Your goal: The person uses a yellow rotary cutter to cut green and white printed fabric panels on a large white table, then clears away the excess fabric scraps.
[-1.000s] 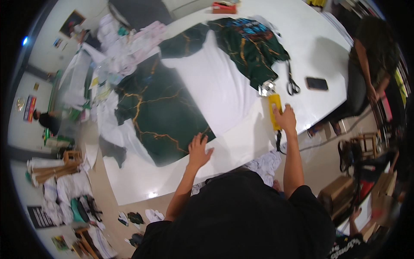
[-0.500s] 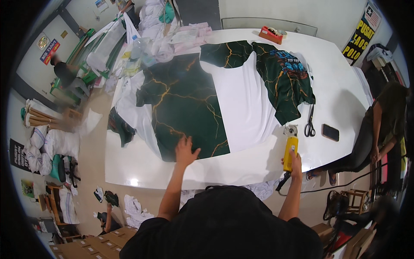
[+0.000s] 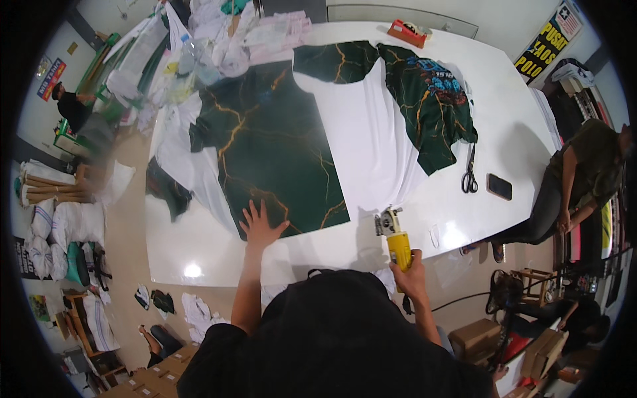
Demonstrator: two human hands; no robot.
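A dark green fabric panel point(image 3: 272, 159) with gold crack-like lines lies flat on the white table point(image 3: 318, 255). My left hand point(image 3: 263, 227) rests on its near edge, fingers spread. In my right hand point(image 3: 411, 273) is a yellow electric rotary cloth cutter point(image 3: 399, 249), gripped round its body. Its metal blade head sits over bare table, just right of the panel's near right corner and apart from the cloth. White fabric point(image 3: 361, 139) extends from beneath the panel to the right. Beyond it lies another green printed piece point(image 3: 428, 106) with a blue design.
Black scissors point(image 3: 470, 174) and a phone point(image 3: 499, 186) lie on the right of the table. A red tape dispenser point(image 3: 406, 33) stands at the far edge. Crumpled cloth and plastic point(image 3: 219, 50) heap at the far left. A person point(image 3: 577, 172) stands at the right; the cutter's cord point(image 3: 461, 302) trails right.
My right hand has carried the cutter leftward, from below the scissors to near the panel's right corner. The left hand stays spread on the panel's near edge. The whole view has shifted slightly.
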